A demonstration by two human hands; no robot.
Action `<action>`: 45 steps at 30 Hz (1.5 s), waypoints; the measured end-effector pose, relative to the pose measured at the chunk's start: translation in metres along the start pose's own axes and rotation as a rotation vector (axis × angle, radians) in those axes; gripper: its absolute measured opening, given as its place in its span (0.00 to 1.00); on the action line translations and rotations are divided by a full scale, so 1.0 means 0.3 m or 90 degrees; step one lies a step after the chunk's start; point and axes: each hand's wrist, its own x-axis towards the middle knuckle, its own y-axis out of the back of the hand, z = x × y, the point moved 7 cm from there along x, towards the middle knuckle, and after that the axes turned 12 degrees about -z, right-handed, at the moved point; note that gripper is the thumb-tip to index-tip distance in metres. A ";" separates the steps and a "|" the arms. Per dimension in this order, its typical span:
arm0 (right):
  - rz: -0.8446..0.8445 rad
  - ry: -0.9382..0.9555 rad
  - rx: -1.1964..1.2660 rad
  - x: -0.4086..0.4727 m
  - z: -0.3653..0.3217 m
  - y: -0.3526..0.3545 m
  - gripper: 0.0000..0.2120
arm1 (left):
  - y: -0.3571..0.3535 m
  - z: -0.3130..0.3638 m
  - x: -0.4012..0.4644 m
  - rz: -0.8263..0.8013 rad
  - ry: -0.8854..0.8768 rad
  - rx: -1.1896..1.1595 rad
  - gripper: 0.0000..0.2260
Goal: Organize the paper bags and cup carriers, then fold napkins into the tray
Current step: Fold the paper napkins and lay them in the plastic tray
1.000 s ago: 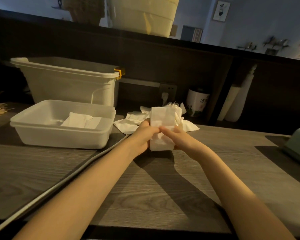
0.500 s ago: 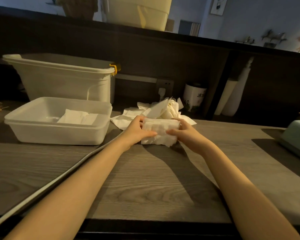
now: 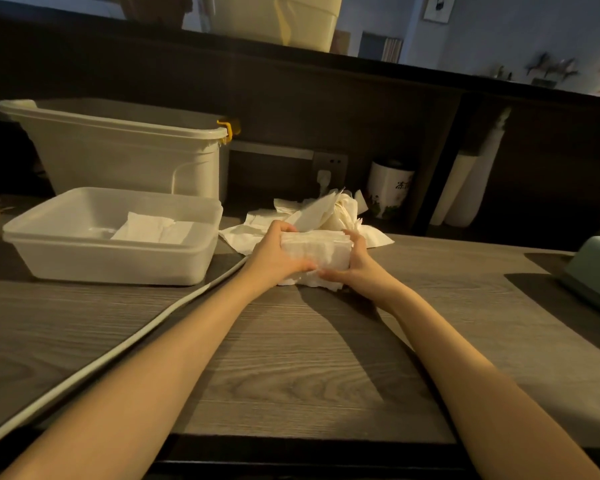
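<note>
Folding had moved on since a second before: the napkin [image 3: 314, 252], then held upright as a tall strip between both hands, had been doubled over and brought down into a low, wide pad just above the wooden counter [image 3: 291, 358], at the centre of the frame. That reads as the last crease going in, so this piece looked nearly ready for the tray [image 3: 201, 247].

At this moment the left hand [image 3: 274, 252] gripped the pad's left end, fingers curled over the top and thumb along the near face. The right hand [image 3: 355, 265] held the right end the same way, its thumb meeting the left thumb along the lower edge. The napkin sat squarely between the two hands, pinched from both sides.

Just behind it, toward upper centre, lay the loose heap of unfolded napkins [image 3: 329, 213]. The tray stood to the left of the hands, near but apart, with folded napkins [image 3: 153, 230] already lying flat inside. Behind the tray stood a taller plastic bin [image 3: 125, 157], and a pale cable [image 3: 118, 355] ran diagonally across the counter from lower left.
</note>
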 end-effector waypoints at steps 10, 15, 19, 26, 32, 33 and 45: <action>0.254 0.093 0.250 -0.035 -0.050 0.093 0.30 | -0.080 0.058 -0.027 -0.183 0.082 -0.117 0.24; 0.194 0.060 0.186 -0.017 -0.091 0.039 0.26 | -0.119 0.096 -0.037 -0.144 0.056 -0.186 0.17; 0.110 0.036 0.175 -0.010 -0.118 0.006 0.25 | -0.078 0.120 -0.034 -0.031 0.051 -0.162 0.19; 0.091 0.103 0.101 -0.008 -0.259 0.012 0.19 | 0.025 0.218 -0.030 -0.008 0.016 -0.185 0.18; 0.093 0.066 -0.059 0.081 -0.426 -0.016 0.25 | 0.217 0.249 -0.060 0.035 0.013 -0.128 0.17; 0.104 0.061 -0.062 0.098 -0.448 -0.025 0.26 | 0.250 0.246 -0.072 0.040 0.013 -0.128 0.17; -0.194 0.066 0.148 0.294 -0.650 -0.410 0.29 | 0.697 0.079 -0.259 0.197 0.108 -0.174 0.21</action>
